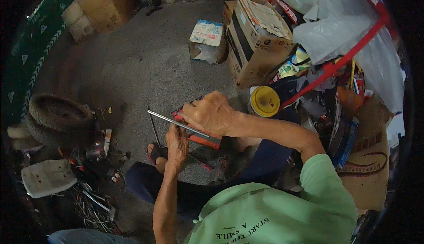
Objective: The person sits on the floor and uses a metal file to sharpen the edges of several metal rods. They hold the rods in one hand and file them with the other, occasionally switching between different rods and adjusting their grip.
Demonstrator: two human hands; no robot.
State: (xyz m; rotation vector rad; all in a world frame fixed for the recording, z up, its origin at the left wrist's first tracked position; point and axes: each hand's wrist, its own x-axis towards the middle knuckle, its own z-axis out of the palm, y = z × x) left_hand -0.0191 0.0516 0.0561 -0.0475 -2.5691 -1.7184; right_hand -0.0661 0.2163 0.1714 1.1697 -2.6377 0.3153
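Observation:
A slim silver metal rod (163, 117) slants across the middle in front of me, its left end free. My left hand (177, 144) is closed at the rod from below, fingertips against it. Just right of it and above, my right hand (211, 112) is curled into a fist over the rod; what its fingers hold is hidden. Under both hands lies a red and black box-like thing (207, 141), mostly covered by them. A thin dark bar (153, 129) runs down from near the rod's left end. Below, a red-handled tool (206, 166) lies on the floor.
A yellow-lidded tub (265, 101) stands by my right forearm. Cardboard boxes (256, 40) and a red metal frame (335, 67) with plastic bags are at the right. Tyres (59, 116), a pale panel (47, 177) and loose metal rods (95, 202) lie at the left.

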